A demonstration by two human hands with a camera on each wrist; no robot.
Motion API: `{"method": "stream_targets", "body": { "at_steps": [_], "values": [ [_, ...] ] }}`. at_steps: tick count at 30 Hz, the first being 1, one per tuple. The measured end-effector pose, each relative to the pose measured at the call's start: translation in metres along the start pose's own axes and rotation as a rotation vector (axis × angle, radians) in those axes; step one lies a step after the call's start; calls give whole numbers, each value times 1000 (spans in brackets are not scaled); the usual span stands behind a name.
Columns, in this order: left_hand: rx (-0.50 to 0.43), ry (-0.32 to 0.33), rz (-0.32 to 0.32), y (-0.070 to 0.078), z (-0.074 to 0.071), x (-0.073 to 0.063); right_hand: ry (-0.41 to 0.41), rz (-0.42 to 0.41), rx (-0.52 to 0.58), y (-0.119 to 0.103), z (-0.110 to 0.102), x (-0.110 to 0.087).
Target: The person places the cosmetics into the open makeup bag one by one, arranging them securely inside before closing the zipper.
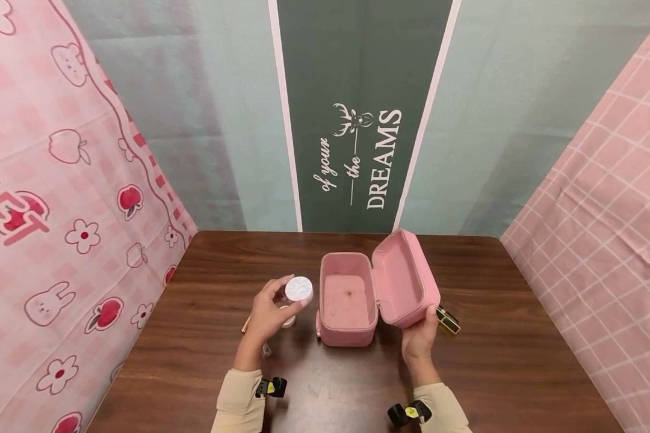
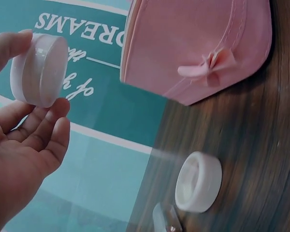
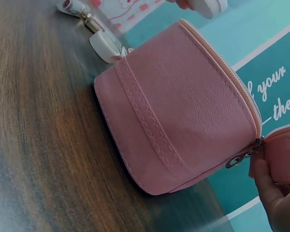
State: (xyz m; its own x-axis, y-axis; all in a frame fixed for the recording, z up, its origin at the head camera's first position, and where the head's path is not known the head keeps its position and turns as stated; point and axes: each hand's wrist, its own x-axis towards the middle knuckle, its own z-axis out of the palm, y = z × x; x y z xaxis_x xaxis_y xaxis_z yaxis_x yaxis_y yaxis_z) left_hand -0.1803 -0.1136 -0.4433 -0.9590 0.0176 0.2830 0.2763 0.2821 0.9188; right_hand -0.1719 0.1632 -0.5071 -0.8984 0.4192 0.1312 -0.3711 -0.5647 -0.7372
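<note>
A pink zippered cosmetic case (image 1: 348, 337) stands on the table with its lid (image 1: 401, 276) swung over to the right. The inside of its base looks bare apart from a small dark spot. Left of the case, my left hand (image 1: 268, 310) grips a round white jar (image 1: 299, 289) by its sides, raised above the table. My right hand (image 1: 419, 343) holds the lid at its near corner, thumb on the side; in the right wrist view, the fingers (image 3: 270, 191) are beside the zipper pull (image 3: 237, 161). A pink bow (image 2: 212, 67) decorates the case's left side.
Another round white container (image 2: 203, 183) sits on the table under my left hand. Near it lie a thin gold-coloured stick (image 1: 246, 325) and a small clear object (image 1: 266, 350). Dark, gold-edged tubes (image 1: 448, 320) lie right of the lid. Fabric curtains surround the table (image 1: 498, 361).
</note>
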Motion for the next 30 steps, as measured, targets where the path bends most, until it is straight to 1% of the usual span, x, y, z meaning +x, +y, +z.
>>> {"method": "stream_targets", "body": {
  "at_steps": [5, 7, 12, 15, 18, 21, 26, 30],
  "values": [
    [22, 11, -13, -24, 13, 8, -23, 37, -16, -2, -6, 0],
    [38, 6, -23, -26, 16, 9, -31, 49, -20, -2, -8, 1],
    [73, -20, -14, -23, 20, 11, -33, 56, -26, -2, -10, 3],
    [70, -44, -5, -20, 22, 12, -29, 61, -33, -3, -12, 3],
    [74, -70, -23, -17, 23, 14, -28, 70, -46, -4, -13, 2],
    [99, -106, -33, -14, 26, 19, -24, 71, -41, -5, -14, 1],
    [164, -162, -10, -12, 30, 28, -16, 73, -28, -6, -15, 1],
    [196, -204, -1, -10, 32, 35, -11, 83, -38, -7, -16, 1]
  ]
}}
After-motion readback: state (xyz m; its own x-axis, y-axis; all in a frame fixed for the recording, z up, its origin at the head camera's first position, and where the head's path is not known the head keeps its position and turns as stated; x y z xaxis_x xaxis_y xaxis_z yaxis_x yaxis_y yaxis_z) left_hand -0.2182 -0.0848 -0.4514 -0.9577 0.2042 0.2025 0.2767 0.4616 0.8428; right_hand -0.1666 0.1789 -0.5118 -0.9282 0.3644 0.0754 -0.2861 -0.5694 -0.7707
